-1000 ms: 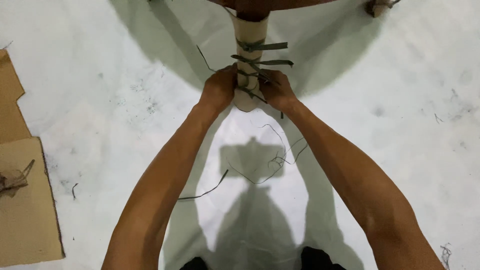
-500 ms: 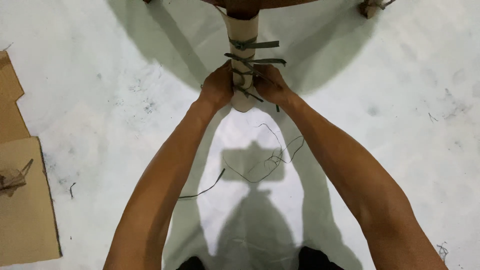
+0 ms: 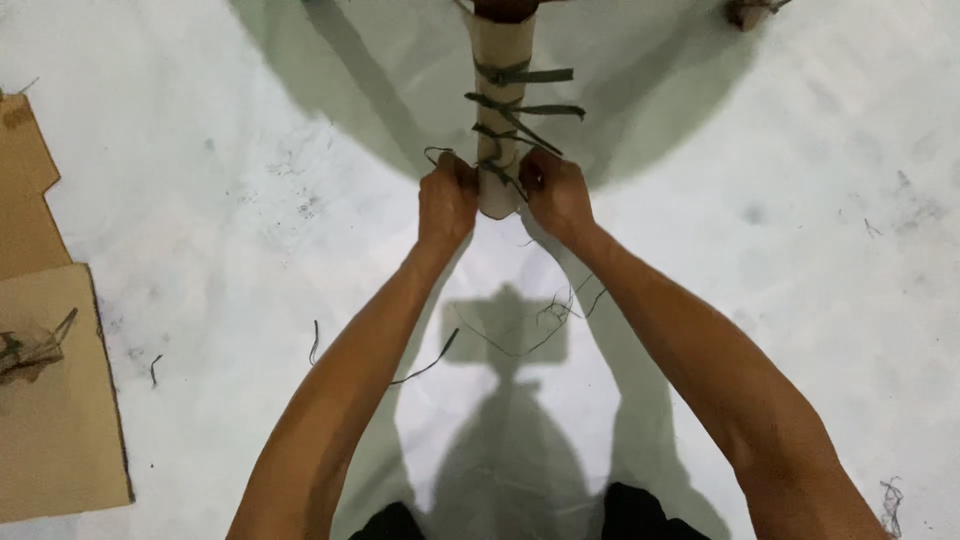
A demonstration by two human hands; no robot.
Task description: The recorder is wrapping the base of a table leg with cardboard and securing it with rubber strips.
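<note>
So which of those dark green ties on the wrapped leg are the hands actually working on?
The lowest tie, near the bottom of the wrapped leg. The left hand and right hand pinch its ends; the two ties above hang untouched.

The floor (image 3: 200,200) is pale, scuffed concrete. Flat cardboard (image 3: 50,400) lies along its left edge, with a small tangle of fibre (image 3: 30,350) on top. Loose dark strips (image 3: 430,360) and thin threads (image 3: 560,310) lie scattered near the middle, and another small tangle (image 3: 893,497) sits near the lower right corner.
</note>
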